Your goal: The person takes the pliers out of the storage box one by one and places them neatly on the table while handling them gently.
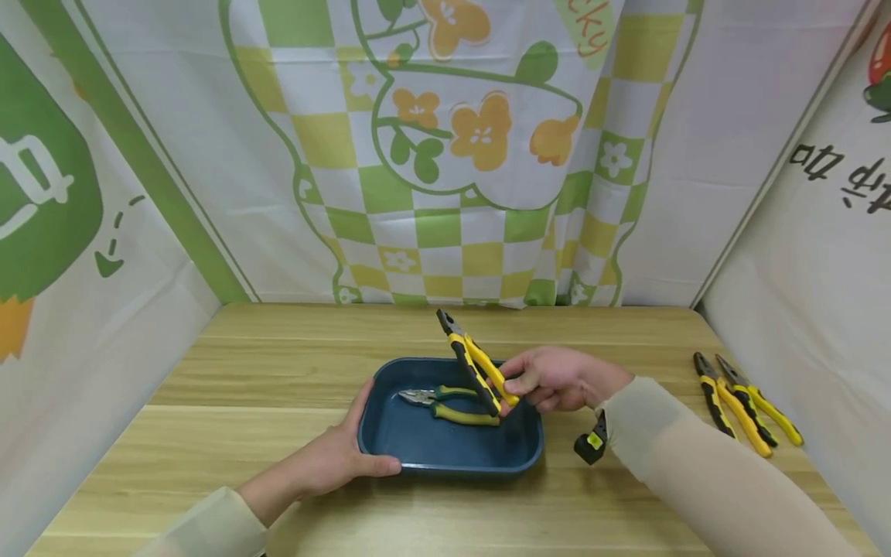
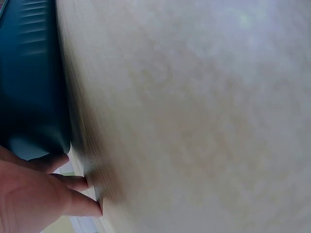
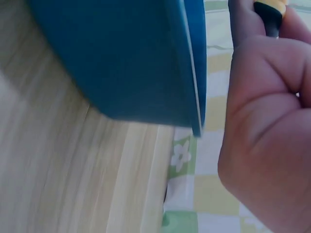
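In the head view, a dark blue plastic bin (image 1: 452,468) stands on the table. My left hand (image 1: 337,456) lies against its near left corner, fingers straight along the left wall and thumb along the front rim. The left wrist view shows those fingers (image 2: 80,204) spread low beside the bin. My right hand (image 1: 557,377) pinches a handle of black-and-yellow combination pliers (image 1: 473,363), held tilted above the bin with the nose up and away. Beneath them, worn pliers with green-yellow handles (image 1: 462,418) lie on the bin floor, partly covered. The right wrist view catches only a handle end (image 3: 269,14).
Right of the bin lie black-and-yellow blunt-nosed pliers (image 1: 731,406) and needle-nose pliers (image 1: 759,398), side by side on the wooden table (image 1: 278,363). A patterned curtain (image 1: 459,232) hangs at the back edge, and printed cloth walls rise on both sides.
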A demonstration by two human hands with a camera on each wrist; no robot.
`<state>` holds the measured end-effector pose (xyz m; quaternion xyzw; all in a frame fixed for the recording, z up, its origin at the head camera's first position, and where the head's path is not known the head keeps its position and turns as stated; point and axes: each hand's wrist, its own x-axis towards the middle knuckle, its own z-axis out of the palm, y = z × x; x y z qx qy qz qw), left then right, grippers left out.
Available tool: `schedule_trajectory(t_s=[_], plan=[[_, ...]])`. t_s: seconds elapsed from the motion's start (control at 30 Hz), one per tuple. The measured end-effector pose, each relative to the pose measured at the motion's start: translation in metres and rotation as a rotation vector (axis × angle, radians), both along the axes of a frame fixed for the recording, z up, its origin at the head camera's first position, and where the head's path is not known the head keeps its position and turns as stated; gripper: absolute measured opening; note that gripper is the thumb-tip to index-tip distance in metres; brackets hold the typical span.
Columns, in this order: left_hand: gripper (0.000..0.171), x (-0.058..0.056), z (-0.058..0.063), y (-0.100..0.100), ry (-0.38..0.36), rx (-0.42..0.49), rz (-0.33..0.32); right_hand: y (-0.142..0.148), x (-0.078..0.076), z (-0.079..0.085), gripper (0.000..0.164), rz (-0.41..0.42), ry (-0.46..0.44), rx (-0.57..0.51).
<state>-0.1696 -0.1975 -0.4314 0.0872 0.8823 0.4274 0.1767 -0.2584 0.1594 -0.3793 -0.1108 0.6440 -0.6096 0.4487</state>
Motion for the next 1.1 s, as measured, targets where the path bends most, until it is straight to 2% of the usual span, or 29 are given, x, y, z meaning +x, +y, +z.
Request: schedule_trajectory(t_s=[0.4,0.57,0.73,0.93,1.0,1.1], plan=[[0.131,0.001,-0.001,0.0,-0.004,0.007,-0.004,0.055,-0.001,-0.01,0.038,-0.169,0.02,-0.046],[0.131,0.001,-0.001,-0.001,-0.001,0.002,-0.004,0.082,0.002,-0.021,0.038,-0.23,0.033,-0.005],[0.131,0.001,-0.001,-0.001,0.003,-0.009,-0.003,0.105,0.009,-0.034,0.033,-0.256,0.034,0.031],[0.131,0.001,-0.002,-0.001,0.004,-0.016,-0.002,0.124,0.017,-0.041,0.027,-0.291,0.065,0.076],[0.131,0.0,-0.002,-0.001,0.003,-0.019,-0.002,0.128,0.019,-0.043,0.028,-0.307,0.077,0.106],[0.131,0.0,-0.002,0.0,0.004,-0.019,-0.001,0.133,0.022,-0.045,0.04,-0.338,0.069,0.14]])
